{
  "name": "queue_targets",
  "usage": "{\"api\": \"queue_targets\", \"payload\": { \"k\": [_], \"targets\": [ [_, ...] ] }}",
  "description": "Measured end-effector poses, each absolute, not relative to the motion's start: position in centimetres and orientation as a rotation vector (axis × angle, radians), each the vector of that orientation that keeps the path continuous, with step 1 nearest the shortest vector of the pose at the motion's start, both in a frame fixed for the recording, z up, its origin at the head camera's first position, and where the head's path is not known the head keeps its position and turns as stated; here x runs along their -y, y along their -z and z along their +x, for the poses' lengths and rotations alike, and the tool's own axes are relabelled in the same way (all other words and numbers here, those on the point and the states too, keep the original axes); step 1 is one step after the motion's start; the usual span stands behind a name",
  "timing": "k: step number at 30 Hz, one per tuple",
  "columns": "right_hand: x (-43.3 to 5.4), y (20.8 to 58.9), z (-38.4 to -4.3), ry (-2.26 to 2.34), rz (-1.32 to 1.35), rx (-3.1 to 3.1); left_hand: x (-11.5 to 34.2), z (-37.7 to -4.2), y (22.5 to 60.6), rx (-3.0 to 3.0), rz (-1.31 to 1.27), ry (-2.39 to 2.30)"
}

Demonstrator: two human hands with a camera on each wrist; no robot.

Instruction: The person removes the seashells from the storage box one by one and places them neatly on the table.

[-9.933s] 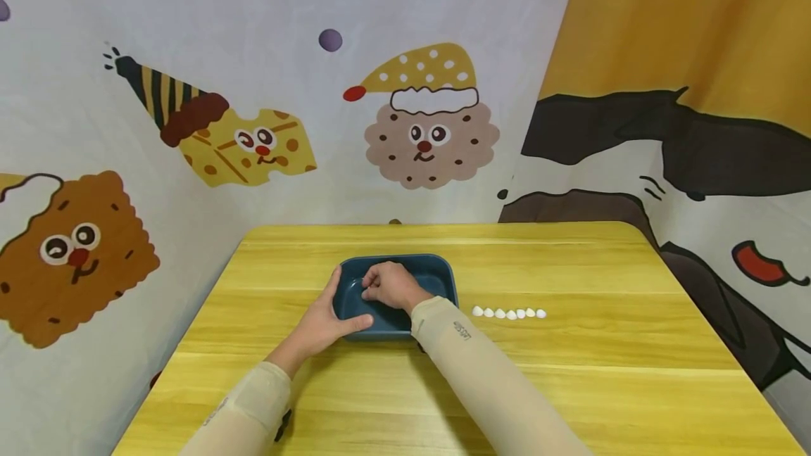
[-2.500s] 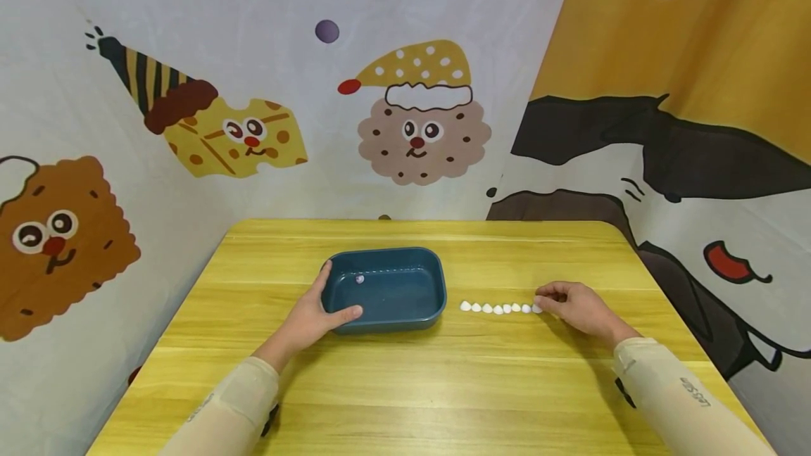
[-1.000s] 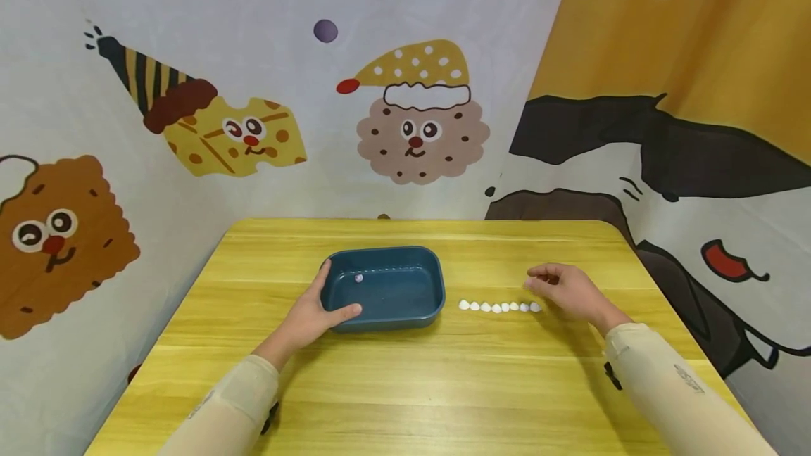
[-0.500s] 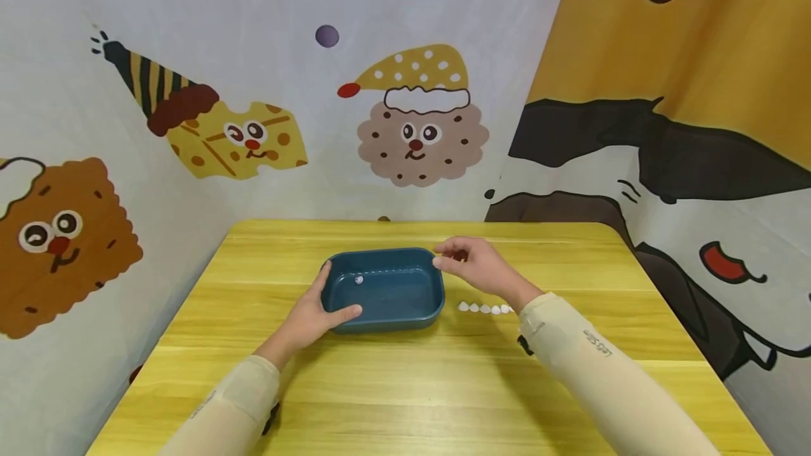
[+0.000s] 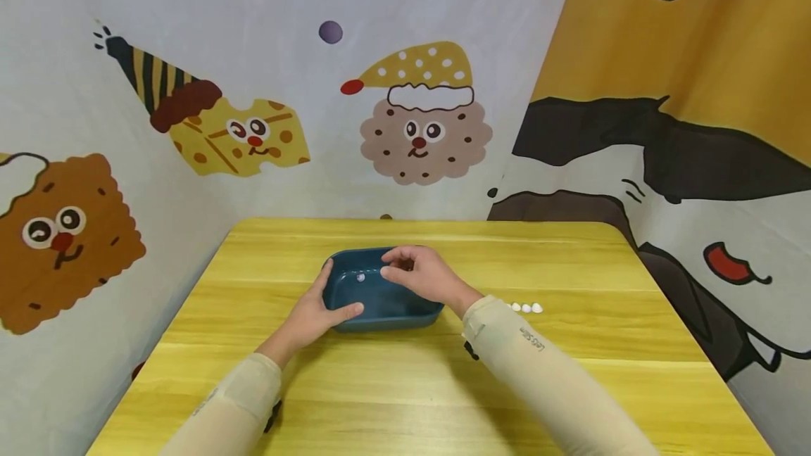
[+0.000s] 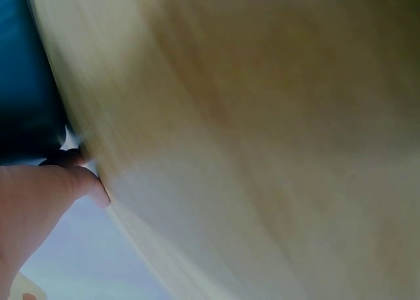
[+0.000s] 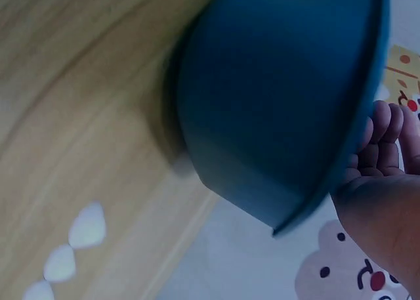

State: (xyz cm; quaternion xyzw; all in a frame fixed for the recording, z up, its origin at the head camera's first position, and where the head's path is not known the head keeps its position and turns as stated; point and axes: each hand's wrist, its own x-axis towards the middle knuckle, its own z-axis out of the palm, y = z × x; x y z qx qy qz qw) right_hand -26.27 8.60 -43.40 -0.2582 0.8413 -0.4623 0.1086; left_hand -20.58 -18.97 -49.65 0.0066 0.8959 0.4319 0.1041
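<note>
My left hand (image 5: 310, 319) grips the left end of a dark blue rectangular dish (image 5: 386, 324), with its thumb over the near rim and its fingers along the left wall. One small whitish piece (image 5: 360, 277), like a pebble or shell, lies inside the dish toward its left end. Over the right half of the dish hovers my right hand (image 5: 426, 274), fingers loosely bent, thumb and index apart, nothing visible between them. White pebble-like pieces (image 5: 526, 308) form a row on the table right of the dish, partly hidden by my right sleeve; several pieces (image 7: 87, 226) show in the right wrist view.
Dish and row sit on a yellow wood-grain table (image 5: 380, 385) with rounded far corners. A cloth printed with cartoon cookies (image 5: 426, 139) hangs behind and beside it. My right forearm (image 5: 538, 364) crosses above the table's right half.
The row has gained a piece at its right end since the oldest frame. My right hand has since left that end and moved left over the dish; my left hand has stayed put.
</note>
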Motion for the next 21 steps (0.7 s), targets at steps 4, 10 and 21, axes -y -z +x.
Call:
{"api": "queue_targets", "payload": {
  "k": [4, 10, 21],
  "targets": [
    [-8.3, 44.2, -26.6, 1.361, -0.707, -2.483, 19.0, -20.7, 49.6, -2.65, 0.019, -1.265],
    [-8.0, 45.2, -26.8, 1.328, -0.642, -2.478, 18.9, -20.8, 49.6, -2.65, 0.029, -1.262],
    [-4.4, 45.8, -27.4, 0.974, -0.607, -2.473, 19.1, -20.8, 49.8, -2.65, 0.051, -1.26]
  ]
}}
